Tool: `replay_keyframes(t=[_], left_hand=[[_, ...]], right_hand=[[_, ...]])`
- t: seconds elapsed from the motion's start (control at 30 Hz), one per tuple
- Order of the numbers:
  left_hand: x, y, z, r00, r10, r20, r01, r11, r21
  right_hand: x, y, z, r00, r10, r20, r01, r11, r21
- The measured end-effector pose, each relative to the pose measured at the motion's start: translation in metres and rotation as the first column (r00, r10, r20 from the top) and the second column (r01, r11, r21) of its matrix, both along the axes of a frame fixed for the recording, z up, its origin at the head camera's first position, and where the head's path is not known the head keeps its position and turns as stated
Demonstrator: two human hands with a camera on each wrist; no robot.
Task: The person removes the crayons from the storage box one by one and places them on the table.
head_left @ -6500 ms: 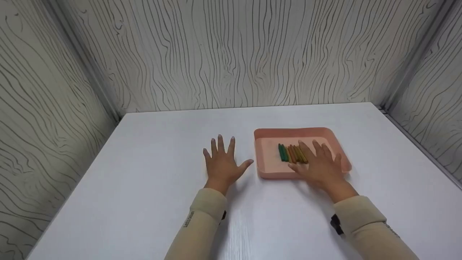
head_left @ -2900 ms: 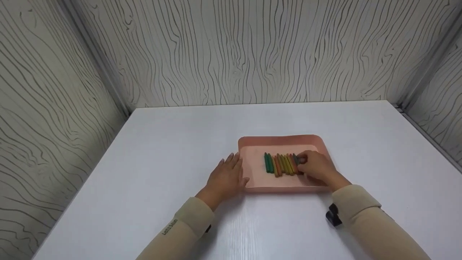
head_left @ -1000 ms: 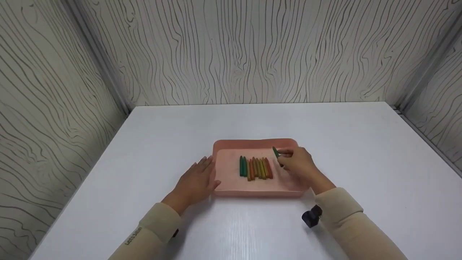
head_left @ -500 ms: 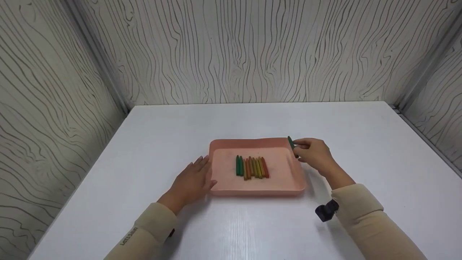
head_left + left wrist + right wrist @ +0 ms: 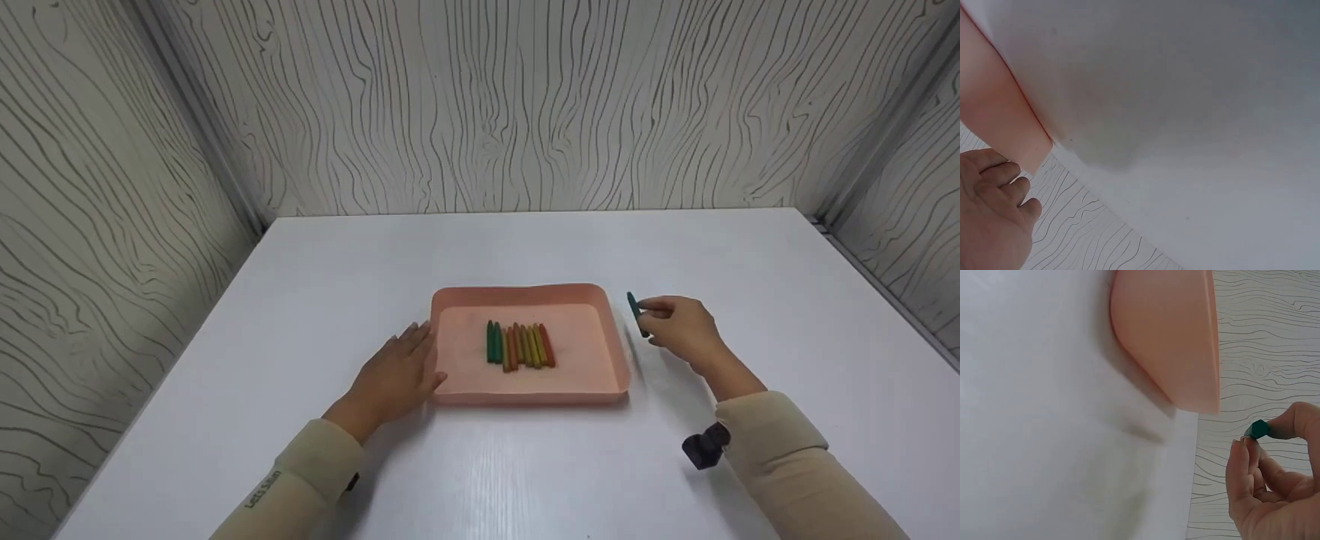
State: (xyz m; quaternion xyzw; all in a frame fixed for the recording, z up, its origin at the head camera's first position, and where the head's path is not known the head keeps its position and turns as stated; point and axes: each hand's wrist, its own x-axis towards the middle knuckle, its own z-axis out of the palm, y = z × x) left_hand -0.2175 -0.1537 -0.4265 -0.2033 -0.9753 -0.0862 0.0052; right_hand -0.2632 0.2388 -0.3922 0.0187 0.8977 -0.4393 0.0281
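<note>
A pink tray (image 5: 592, 337) holds a row of several crayons (image 5: 519, 346): two green at the left, then orange, yellow and red ones side by side. Just beyond the tray's right wall, my right hand (image 5: 684, 328) pinches a dark green crayon (image 5: 634, 309) between thumb and fingertips, tilted, above the table. The right wrist view shows the six-sided end of that green crayon (image 5: 1259, 429). My left hand (image 5: 391, 376) lies flat along the tray's left wall with fingers straight; its palm side (image 5: 994, 208) shows in the left wrist view.
The tray stands on a white table (image 5: 495, 472). Wood-grain patterned walls (image 5: 480, 112) rise behind the table and on both sides. A small black wrist camera (image 5: 705, 446) hangs under the right sleeve.
My right hand has taken the dark green crayon from the row's right end, lifted it and carried it right, past the tray wall. The tray moved left earlier; my left hand came to its side.
</note>
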Motion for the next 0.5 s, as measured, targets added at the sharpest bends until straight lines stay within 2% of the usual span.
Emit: replay_keyframes(t=[0.5], left_hand=[[0.001,0.001,0.000,1.000,0.013,0.005,-0.013,1.000,0.003]], right_hand=[[0.002,0.000,-0.025,0.996,-0.009,0.085,0.005,0.999,0.042]])
